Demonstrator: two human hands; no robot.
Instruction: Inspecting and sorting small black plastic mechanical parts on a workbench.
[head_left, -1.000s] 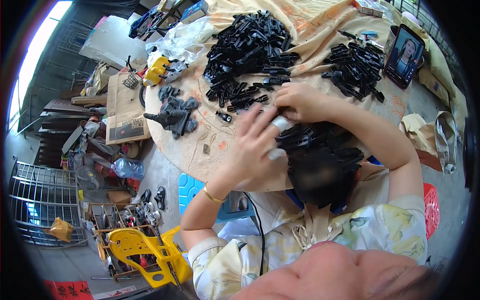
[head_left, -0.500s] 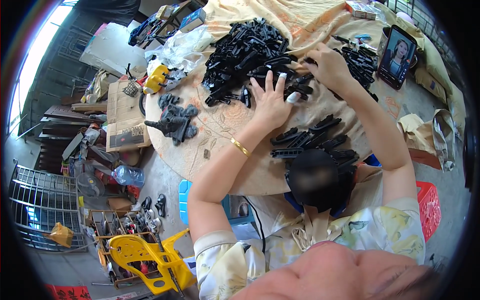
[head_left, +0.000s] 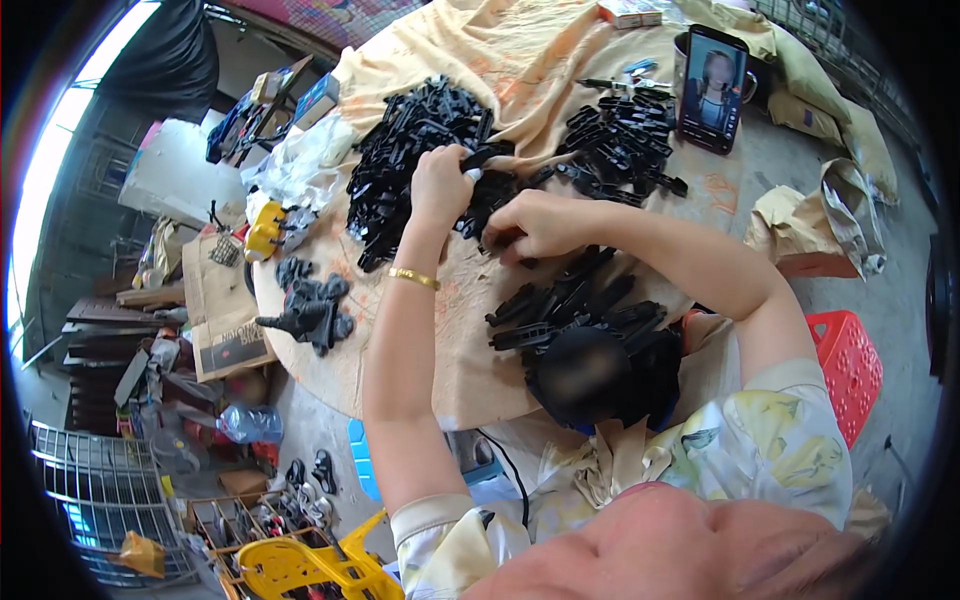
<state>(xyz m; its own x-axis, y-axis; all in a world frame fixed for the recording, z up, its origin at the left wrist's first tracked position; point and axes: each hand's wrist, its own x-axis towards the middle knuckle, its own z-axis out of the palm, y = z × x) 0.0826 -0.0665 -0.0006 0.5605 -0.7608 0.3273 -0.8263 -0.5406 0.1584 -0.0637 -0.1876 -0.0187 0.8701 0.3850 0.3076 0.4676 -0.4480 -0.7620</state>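
A large heap of narrow black plastic pieces (head_left: 385,170) lies on the cloth-covered table. At the right edge of that heap is my left hand (head_left: 440,187), its fingers closed on a black plastic piece (head_left: 488,154). The thumb bears a white wrap. My right hand (head_left: 540,226) is curled just to the right and nearer me, low over the cloth; whatever its fingertips hold is hidden. More black pieces (head_left: 525,305) lie between my arms, beside a dark rounded object (head_left: 582,370) close to my body. A second heap of black pieces (head_left: 625,140) lies beyond my right hand.
A phone (head_left: 713,90) stands upright at the far right of the table. Dark grey figure-like parts (head_left: 312,305), a yellow toy-like object (head_left: 264,232) and clear plastic bags (head_left: 300,160) sit along the left edge. A red stool (head_left: 845,370) and yellow chair (head_left: 320,568) flank me.
My left hand has gone from spread fingers to a closed grip at the large heap. My right hand has drawn back toward me from near the right heap. The whole view has shifted.
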